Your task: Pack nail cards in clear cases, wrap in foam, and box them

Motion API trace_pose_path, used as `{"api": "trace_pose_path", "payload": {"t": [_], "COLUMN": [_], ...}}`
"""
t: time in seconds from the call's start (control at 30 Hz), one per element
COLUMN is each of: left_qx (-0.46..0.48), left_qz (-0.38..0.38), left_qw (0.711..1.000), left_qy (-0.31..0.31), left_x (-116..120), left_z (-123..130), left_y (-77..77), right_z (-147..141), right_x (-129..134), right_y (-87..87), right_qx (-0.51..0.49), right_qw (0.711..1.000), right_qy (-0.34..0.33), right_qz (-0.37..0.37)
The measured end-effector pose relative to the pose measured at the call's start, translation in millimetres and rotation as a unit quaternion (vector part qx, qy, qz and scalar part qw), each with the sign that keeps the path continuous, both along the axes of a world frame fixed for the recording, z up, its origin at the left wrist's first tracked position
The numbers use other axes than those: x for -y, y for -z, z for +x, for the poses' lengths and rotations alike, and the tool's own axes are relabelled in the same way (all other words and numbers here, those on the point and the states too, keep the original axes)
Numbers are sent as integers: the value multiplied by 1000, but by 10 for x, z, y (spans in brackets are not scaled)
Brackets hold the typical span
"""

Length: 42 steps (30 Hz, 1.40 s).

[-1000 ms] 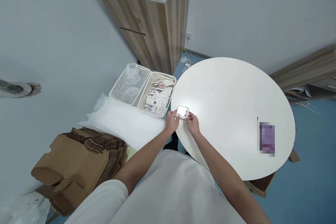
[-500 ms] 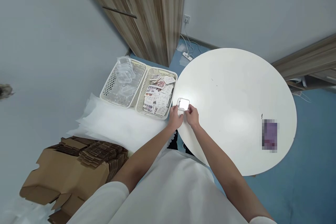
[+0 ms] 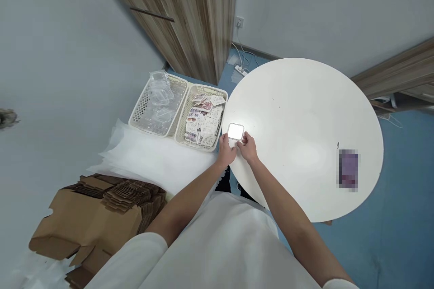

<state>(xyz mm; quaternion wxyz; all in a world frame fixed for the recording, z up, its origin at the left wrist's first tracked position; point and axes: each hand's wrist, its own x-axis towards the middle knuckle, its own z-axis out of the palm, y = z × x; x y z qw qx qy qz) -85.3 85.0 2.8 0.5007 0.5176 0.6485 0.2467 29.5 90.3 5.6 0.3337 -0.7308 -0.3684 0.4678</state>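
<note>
A small clear plastic case (image 3: 236, 131) with rounded corners is held over the near left edge of the white round table. Its face shines bright white with glare, so what lies inside cannot be made out. My left hand (image 3: 226, 151) grips the case's lower left corner, thumb toward the near side. At the lower right corner, my right hand (image 3: 248, 148) pinches the edge with bent fingers. Left of my hands, a white basket (image 3: 179, 146) holds many printed cards (image 3: 207, 122), some with purple or red round pictures.
Another white basket (image 3: 133, 119) contains clear plastic cases (image 3: 161, 104). White sheets (image 3: 152, 158) lie in front of the baskets, and flattened brown cardboard boxes (image 3: 91, 216) are stacked nearer. A blurred purple item (image 3: 348, 169) rests on the round table (image 3: 298, 113). A power strip (image 3: 241, 71) is on the floor.
The case has tilted slightly, and glare now covers the dark pattern seen on its left side before. My right fingers have shifted a little along its near edge.
</note>
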Motion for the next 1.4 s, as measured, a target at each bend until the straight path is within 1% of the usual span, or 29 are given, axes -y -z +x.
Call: {"api": "trace_pose_path", "payload": {"t": [0.17, 0.27, 0.37, 0.53, 0.7, 0.8, 0.87, 0.93, 1.1, 1.23, 1.4], "left_qx": [-4, -3, -11, -40, -37, -51, -72, -90, -113, -117, -91], "left_qz": [-7, -7, 6, 39, 68, 76, 85, 91, 66, 29, -31], "left_qw": [1000, 1000, 999, 998, 996, 994, 991, 987, 983, 980, 978], "left_qy": [-13, -29, -30, -24, -42, -62, -80, -96, -133, -157, -185], "left_x": [108, 214, 357, 723, 1163, 1341, 1415, 1464, 1517, 1480, 1323], "left_z": [11, 16, 12, -58, -181, -249, -301, -369, -620, -903, -1310], "left_y": [-67, -108, -152, -283, -526, -637, -662, -644, -502, -398, -258], "right_z": [101, 182, 263, 434, 658, 677, 595, 448, -21, -392, -930], "right_x": [189, 343, 492, 763, 1057, 1114, 1091, 1041, 900, 791, 626], "right_y": [-49, -89, -149, -315, -490, -550, -561, -541, -363, -211, -117], "right_qx": [-14, -19, -18, -29, -20, -35, -43, -53, -61, -33, 3], "right_qw": [999, 999, 997, 984, 972, 961, 956, 949, 920, 894, 862], "right_qy": [-24, -41, -77, -174, -234, -272, -287, -304, -384, -446, -505], "right_qz": [-25, -25, -15, 6, 26, 36, 49, 58, 53, 40, 41]}}
